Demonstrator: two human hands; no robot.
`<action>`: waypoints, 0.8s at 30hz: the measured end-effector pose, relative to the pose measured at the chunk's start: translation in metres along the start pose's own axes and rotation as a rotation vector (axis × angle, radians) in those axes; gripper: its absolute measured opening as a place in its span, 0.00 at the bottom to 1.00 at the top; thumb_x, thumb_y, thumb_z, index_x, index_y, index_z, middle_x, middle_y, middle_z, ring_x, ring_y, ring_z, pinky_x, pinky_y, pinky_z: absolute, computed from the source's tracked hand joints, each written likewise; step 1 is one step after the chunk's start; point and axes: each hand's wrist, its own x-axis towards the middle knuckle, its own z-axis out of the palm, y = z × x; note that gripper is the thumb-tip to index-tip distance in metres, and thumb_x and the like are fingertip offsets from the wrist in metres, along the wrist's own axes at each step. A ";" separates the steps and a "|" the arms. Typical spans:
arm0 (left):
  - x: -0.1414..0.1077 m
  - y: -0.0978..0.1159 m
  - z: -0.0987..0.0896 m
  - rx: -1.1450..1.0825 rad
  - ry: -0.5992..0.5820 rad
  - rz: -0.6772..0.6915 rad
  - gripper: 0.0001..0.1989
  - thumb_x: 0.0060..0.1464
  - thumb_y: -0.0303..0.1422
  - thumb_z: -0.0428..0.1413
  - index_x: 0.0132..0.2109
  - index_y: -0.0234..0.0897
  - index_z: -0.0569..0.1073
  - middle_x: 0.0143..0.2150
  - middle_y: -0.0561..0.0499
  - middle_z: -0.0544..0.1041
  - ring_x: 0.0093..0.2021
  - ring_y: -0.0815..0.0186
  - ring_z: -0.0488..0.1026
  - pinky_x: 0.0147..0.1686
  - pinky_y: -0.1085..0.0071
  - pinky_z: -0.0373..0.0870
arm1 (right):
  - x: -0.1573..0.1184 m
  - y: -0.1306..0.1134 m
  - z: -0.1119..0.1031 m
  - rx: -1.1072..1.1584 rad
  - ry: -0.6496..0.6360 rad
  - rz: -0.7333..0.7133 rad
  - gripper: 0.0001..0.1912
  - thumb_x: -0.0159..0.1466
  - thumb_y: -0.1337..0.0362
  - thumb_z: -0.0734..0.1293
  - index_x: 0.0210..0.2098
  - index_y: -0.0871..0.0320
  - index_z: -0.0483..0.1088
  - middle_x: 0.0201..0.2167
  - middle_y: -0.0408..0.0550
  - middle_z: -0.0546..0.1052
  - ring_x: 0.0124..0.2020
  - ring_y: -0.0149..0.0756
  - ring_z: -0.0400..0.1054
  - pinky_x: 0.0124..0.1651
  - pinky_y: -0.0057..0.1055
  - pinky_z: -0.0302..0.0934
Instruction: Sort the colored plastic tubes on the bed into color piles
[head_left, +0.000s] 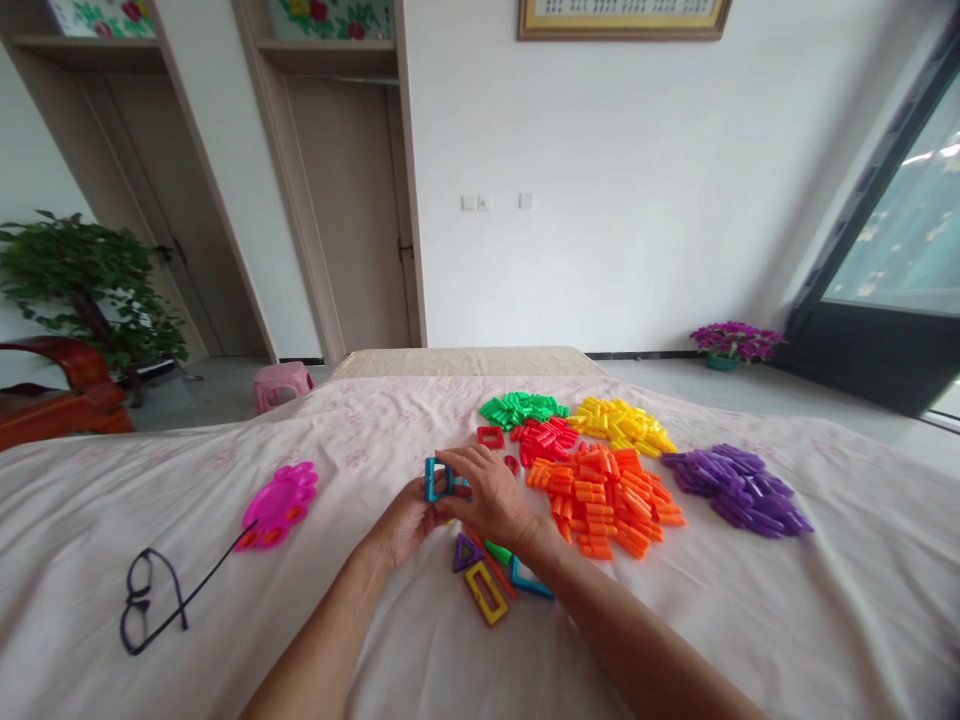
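My left hand (406, 522) and my right hand (491, 497) meet over the middle of the cloth-covered table. Between them is a blue open-frame magnetic tile (429, 481), held upright; my left fingers grip it from below and my right fingers close on its right side. Part of the blue piece is hidden behind the right fingers. Just below the hands lie a purple triangle tile (465, 552), a yellow rectangular tile (486, 594), an orange strip (501, 573) and another blue frame tile (531, 580), partly covered by my right wrist. A red frame tile (490, 437) lies beyond the right hand.
Piles of green (523, 410), red (544, 438), yellow (624, 426), orange (611, 497) and purple plastic pieces (739, 488) spread to the right. On the left are a pink paw-shaped tray (279, 505) and eyeglasses (146, 605). A pink stool (282, 386) stands beyond the table.
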 end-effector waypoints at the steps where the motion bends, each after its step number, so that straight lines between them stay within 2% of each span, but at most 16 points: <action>1: 0.000 0.000 0.001 0.023 -0.010 0.007 0.11 0.50 0.32 0.65 0.42 0.32 0.81 0.41 0.41 0.83 0.35 0.63 0.80 0.33 0.72 0.74 | 0.000 -0.001 -0.001 -0.009 -0.014 0.003 0.30 0.59 0.60 0.75 0.60 0.55 0.69 0.53 0.54 0.77 0.53 0.46 0.68 0.56 0.43 0.61; 5: -0.002 0.001 0.000 0.087 -0.044 0.018 0.14 0.53 0.36 0.64 0.45 0.33 0.81 0.43 0.41 0.83 0.39 0.61 0.80 0.35 0.71 0.73 | 0.000 -0.002 -0.003 -0.032 -0.049 -0.004 0.32 0.59 0.62 0.74 0.61 0.55 0.67 0.54 0.54 0.76 0.54 0.46 0.67 0.56 0.43 0.60; 11: -0.003 0.004 0.001 0.016 -0.052 -0.032 0.10 0.53 0.32 0.63 0.42 0.33 0.81 0.42 0.42 0.83 0.40 0.61 0.80 0.39 0.69 0.75 | 0.000 0.000 -0.003 -0.058 -0.061 0.022 0.31 0.58 0.62 0.75 0.59 0.56 0.69 0.51 0.54 0.77 0.52 0.47 0.68 0.54 0.42 0.62; 13: -0.003 0.007 0.000 -0.056 -0.059 -0.072 0.12 0.57 0.36 0.60 0.44 0.32 0.80 0.41 0.42 0.83 0.39 0.62 0.80 0.41 0.67 0.75 | 0.001 0.001 -0.004 -0.077 -0.063 0.052 0.30 0.57 0.62 0.75 0.58 0.56 0.70 0.50 0.54 0.77 0.51 0.47 0.68 0.54 0.42 0.62; 17: -0.003 0.008 -0.003 -0.160 -0.129 -0.109 0.25 0.62 0.49 0.54 0.51 0.33 0.78 0.46 0.39 0.82 0.40 0.62 0.80 0.45 0.64 0.76 | 0.001 0.002 -0.005 -0.110 -0.041 0.071 0.29 0.57 0.64 0.75 0.58 0.58 0.71 0.51 0.54 0.77 0.51 0.47 0.68 0.54 0.42 0.62; 21: -0.004 0.003 -0.006 -0.090 -0.120 -0.036 0.21 0.60 0.46 0.57 0.50 0.33 0.78 0.46 0.40 0.82 0.39 0.63 0.80 0.42 0.68 0.75 | 0.000 0.000 -0.004 -0.117 -0.059 0.059 0.30 0.58 0.63 0.74 0.59 0.56 0.70 0.51 0.54 0.77 0.51 0.47 0.68 0.54 0.43 0.63; 24: -0.004 0.004 -0.005 -0.061 -0.142 -0.033 0.21 0.60 0.46 0.57 0.49 0.33 0.79 0.47 0.38 0.82 0.41 0.62 0.80 0.43 0.67 0.75 | 0.001 0.002 -0.005 -0.116 -0.075 0.041 0.31 0.58 0.61 0.74 0.60 0.57 0.68 0.52 0.55 0.77 0.51 0.48 0.68 0.54 0.44 0.63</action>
